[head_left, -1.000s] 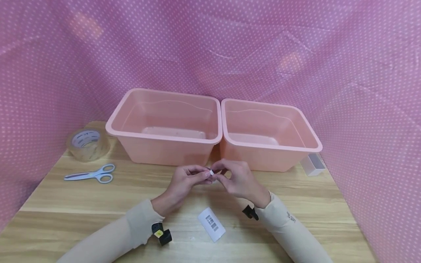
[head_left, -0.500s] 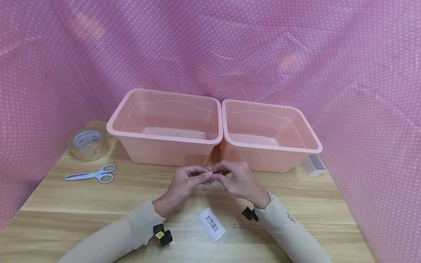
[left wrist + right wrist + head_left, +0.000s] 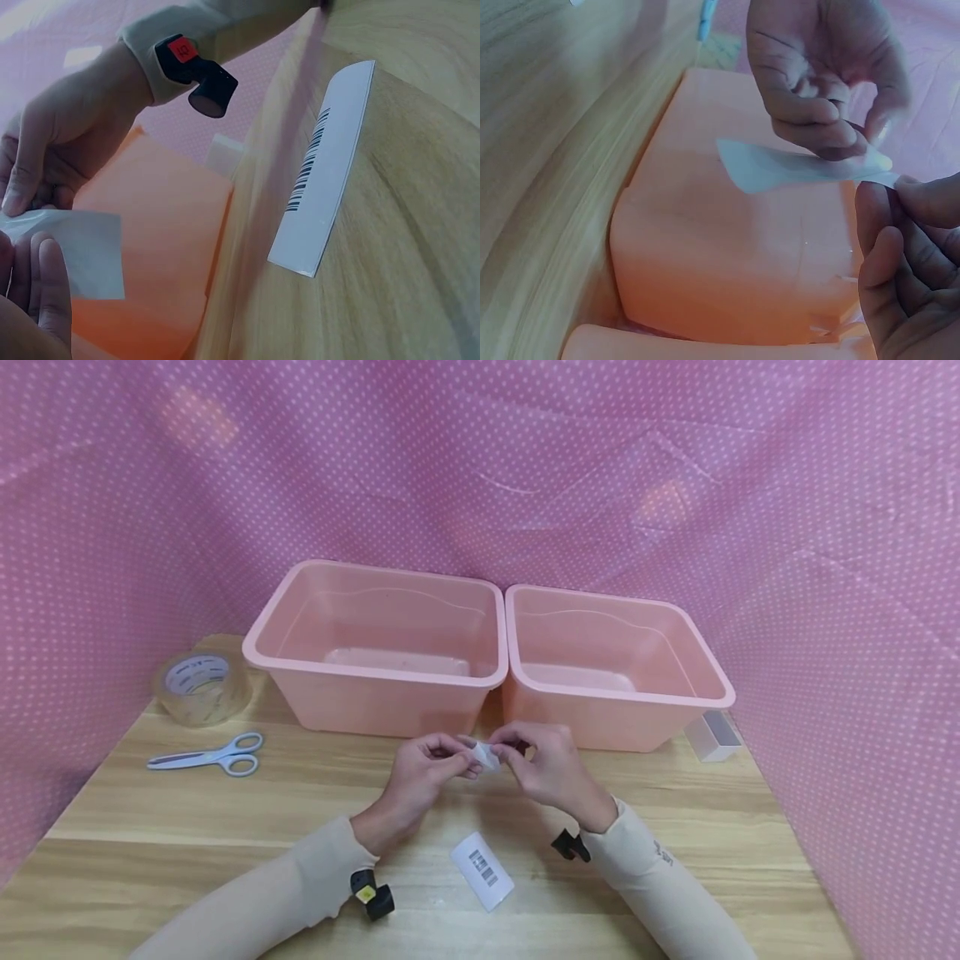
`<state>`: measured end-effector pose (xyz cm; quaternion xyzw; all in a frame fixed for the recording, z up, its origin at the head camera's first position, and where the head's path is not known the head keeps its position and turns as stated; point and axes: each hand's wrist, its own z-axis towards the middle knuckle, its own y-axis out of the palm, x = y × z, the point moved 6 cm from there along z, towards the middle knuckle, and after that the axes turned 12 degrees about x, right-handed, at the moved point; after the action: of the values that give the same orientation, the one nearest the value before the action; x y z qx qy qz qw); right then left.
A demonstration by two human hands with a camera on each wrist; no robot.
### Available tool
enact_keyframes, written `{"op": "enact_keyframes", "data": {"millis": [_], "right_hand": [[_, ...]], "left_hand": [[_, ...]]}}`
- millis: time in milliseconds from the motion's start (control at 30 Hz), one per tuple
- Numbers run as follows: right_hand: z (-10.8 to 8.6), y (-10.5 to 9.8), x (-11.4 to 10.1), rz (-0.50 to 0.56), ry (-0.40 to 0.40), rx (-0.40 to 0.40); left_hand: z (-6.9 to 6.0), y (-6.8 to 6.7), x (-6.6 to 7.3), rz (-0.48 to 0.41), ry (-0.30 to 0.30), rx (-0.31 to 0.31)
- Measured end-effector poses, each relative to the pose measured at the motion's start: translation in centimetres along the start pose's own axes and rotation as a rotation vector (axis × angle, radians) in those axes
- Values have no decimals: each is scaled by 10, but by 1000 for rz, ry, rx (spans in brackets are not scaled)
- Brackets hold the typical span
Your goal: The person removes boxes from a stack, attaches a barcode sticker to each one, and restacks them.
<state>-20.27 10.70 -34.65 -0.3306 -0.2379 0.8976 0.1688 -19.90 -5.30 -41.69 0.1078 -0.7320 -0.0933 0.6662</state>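
A thin whitish sheet (image 3: 486, 756), slightly see-through, is stretched between both hands in front of the two tubs. The left hand (image 3: 420, 777) pinches one side of it between thumb and fingers. At its other side, the right hand (image 3: 551, 768) grips the edge with thumb and fingertips. In the left wrist view a flat square end of the sheet (image 3: 94, 251) shows; the right wrist view has the sheet (image 3: 772, 166) slightly curved. Below the hands, a white barcoded paper (image 3: 482, 870) lies on the wooden table.
Two pink tubs (image 3: 390, 702) (image 3: 600, 718) stand side by side at the back. A roll of clear tape (image 3: 204, 703) and pale blue scissors (image 3: 225, 757) lie at left. A small white box (image 3: 712, 739) sits beside the right tub. Pink dotted cloth (image 3: 480, 460) surrounds the table.
The sheet showed only as a small white bit between the fingertips; now a larger area of it is visible. The fingertips have moved slightly apart. The barcoded paper has stayed in place.
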Motion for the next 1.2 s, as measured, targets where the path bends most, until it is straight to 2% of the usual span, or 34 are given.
{"op": "enact_keyframes", "data": {"millis": [167,433,633,967,1200], "right_hand": [[1,-2,2,-17,-20,27],[1,-5,3,-22,-14,22],[2,-9,3,-4,4,25],[4,-15,3,44,9,47],[6,-23,4,59,18,69]], "left_hand": [[3,-1,-3,1,-19,25],[3,-1,-4,6,-21,25],[5,-3,-5,39,-42,69],[6,-4,-8,40,-62,62],[9,-6,-10,87,-58,71]]}}
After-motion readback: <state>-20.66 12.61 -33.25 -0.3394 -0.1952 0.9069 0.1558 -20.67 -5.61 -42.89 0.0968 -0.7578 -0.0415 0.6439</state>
